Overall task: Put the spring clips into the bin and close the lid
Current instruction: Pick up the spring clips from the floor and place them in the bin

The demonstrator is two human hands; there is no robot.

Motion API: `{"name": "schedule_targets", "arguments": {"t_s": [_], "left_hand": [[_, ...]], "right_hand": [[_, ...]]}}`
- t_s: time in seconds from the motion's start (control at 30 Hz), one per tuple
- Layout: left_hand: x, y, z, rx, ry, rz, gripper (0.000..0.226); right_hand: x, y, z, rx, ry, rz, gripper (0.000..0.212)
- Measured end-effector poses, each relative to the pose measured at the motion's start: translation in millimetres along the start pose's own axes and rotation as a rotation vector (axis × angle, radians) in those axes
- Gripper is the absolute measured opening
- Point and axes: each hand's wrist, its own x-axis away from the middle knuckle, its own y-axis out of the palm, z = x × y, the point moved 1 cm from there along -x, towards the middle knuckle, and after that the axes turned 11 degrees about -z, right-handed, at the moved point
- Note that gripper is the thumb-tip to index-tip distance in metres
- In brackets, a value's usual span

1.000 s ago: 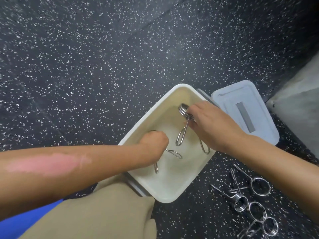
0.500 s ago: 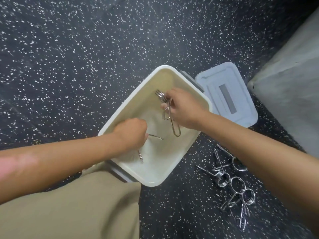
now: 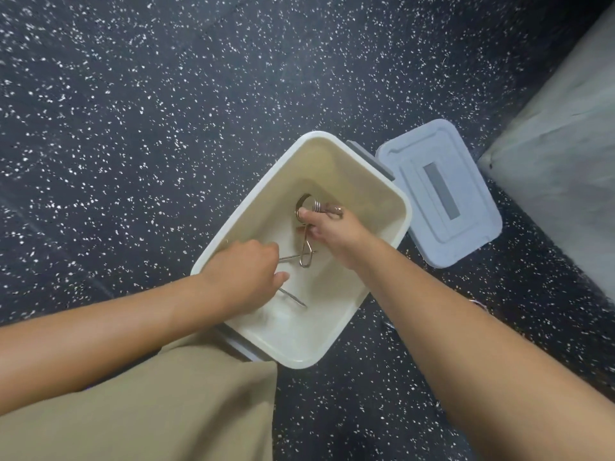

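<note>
A cream plastic bin (image 3: pixel 366 181) stands open on the speckled floor. Both my hands are down inside it. My right hand (image 3: pixel 332 232) is shut on a steel spring clip (image 3: pixel 304 227) whose coil sticks out above my thumb and whose looped handle hangs toward the bin's floor. My left hand (image 3: pixel 244 274) is closed around another spring clip (image 3: pixel 293 297); only its two wire legs poke out past my fingers. The pale blue-grey lid (image 3: pixel 439 194) lies flat on the floor just right of the bin.
My tan trouser leg (image 3: pixel 159 404) presses against the bin's near corner. A grey block (image 3: pixel 559 168) rises at the right edge. A bit of metal (image 3: pixel 477 302) peeks out behind my right forearm, which covers the floor there.
Both hands have sunk deeper into the bin with their clips. The view has shifted, and the pile of clips on the floor is now hidden behind my right forearm.
</note>
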Motion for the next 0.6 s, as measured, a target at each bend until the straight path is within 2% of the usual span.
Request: {"name": "schedule_targets", "arguments": {"t_s": [0.13, 0.3, 0.4, 0.6], "left_hand": [[6.1, -1.9, 0.9, 0.051, 0.014, 0.007, 0.04], [9.9, -2.8, 5.1, 0.075, -0.01, -0.049, 0.039], [5.2, -0.4, 7.2, 0.033, 0.029, -0.104, 0.041], [-4.0, 7.9, 5.7, -0.105, 0.132, -0.227, 0.044]], "right_hand": [[-7.7, 8.8, -3.3, -0.25, 0.05, 0.015, 0.006], [-11.3, 15.9, -3.9, -0.364, 0.154, 0.059, 0.014], [-8.0, 14.5, -4.9, -0.338, 0.222, 0.102, 0.029], [-6.0, 14.7, -10.2, -0.264, 0.198, 0.226, 0.023]]}}
